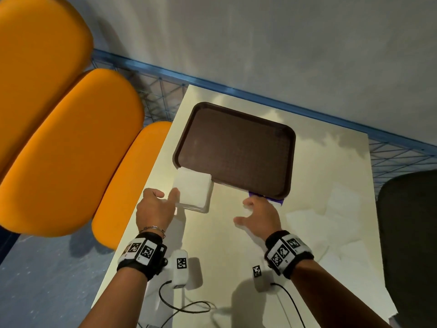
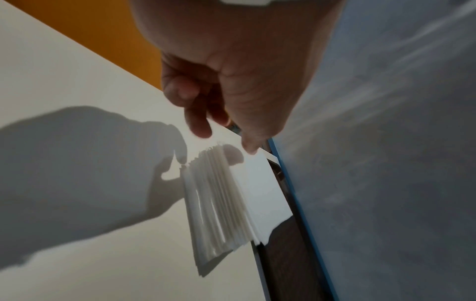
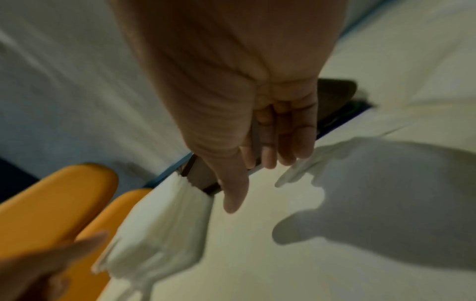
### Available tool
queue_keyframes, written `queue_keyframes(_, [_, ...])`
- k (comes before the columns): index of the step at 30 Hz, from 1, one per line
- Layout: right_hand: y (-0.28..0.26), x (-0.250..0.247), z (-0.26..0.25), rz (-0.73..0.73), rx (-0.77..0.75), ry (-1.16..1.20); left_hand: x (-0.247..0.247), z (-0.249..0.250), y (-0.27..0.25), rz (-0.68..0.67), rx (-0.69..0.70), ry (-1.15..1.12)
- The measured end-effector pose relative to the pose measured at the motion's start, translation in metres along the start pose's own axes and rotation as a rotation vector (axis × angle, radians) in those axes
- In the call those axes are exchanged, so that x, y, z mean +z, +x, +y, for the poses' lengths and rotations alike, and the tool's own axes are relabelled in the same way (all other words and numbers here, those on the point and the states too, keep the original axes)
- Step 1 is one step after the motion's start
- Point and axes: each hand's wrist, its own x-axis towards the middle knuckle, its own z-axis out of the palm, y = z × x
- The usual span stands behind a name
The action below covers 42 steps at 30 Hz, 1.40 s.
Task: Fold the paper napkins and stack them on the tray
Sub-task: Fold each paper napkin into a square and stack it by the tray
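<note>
Pale cream counter (image 1: 224, 245), glossy, with hard shadows across it. Brown tray (image 1: 236, 147) lies flat toward the far left part, its bed bare. Stack of white paper napkins (image 1: 194, 190) sits on the counter at the tray's near-left corner, its far edge overlapping the rim there; the left wrist view shows many thin layers (image 2: 219, 203). A purple item (image 1: 267, 197) pokes out from under the tray's near rim; what it is cannot be told. Loose unfolded white napkins (image 1: 331, 223) lie spread at the right side. Black cable (image 1: 184, 306) trails over the near edge.
</note>
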Motion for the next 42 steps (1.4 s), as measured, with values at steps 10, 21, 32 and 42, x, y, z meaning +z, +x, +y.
queue_keyframes(10, [-0.045,0.03,0.087,0.015,-0.068,-0.281,0.054,-0.024,-0.088,-0.458,0.305,0.187])
queue_keyframes(21, [-0.067,0.057,0.11,0.061,-0.262,-0.23,0.135,-0.015,-0.145,-0.528,0.183,0.323])
queue_keyframes(32, [-0.079,0.026,0.154,-0.007,-0.276,-0.132,0.131,-0.012,-0.169,-0.631,0.007,-0.128])
queue_keyframes(42, [-0.09,0.002,0.185,-0.094,-0.389,-0.305,0.169,-0.016,-0.206,-0.571,-0.084,-0.114])
